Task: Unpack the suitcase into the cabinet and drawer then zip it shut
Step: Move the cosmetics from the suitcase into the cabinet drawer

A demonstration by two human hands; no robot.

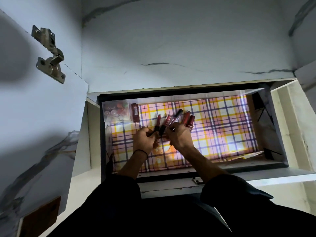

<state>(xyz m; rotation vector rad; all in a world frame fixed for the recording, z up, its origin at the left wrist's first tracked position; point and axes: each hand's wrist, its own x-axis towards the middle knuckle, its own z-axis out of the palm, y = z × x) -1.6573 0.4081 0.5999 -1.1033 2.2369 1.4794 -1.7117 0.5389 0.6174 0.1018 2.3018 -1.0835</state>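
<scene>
Two arms in dark sleeves (119, 194) are reaching up from the bottom of the frame, over the near edge of the open drawer (171, 183). A thin black band (140, 152) is sitting on the left wrist. The left hand (144, 140) and the right hand (179, 138) are meeting close together in the middle of the frame, backs up, fingers curling. Both are holding the red tubes (187, 118), which are fanning out past the fingertips, pointing toward the top of the frame. The tubes are sitting low over the checked liner (222, 125) on the drawer floor. A wide stretch of liner is showing to the right of the hands, out to the dark right wall. Left of the tubes, a clear box (116, 111) of small bright things is filling the drawer's upper left corner, with a dark red box (135, 112) just beside it. In the upper left of the frame, a metal hinge (50, 55) is sticking out from the pale cabinet side.
</scene>
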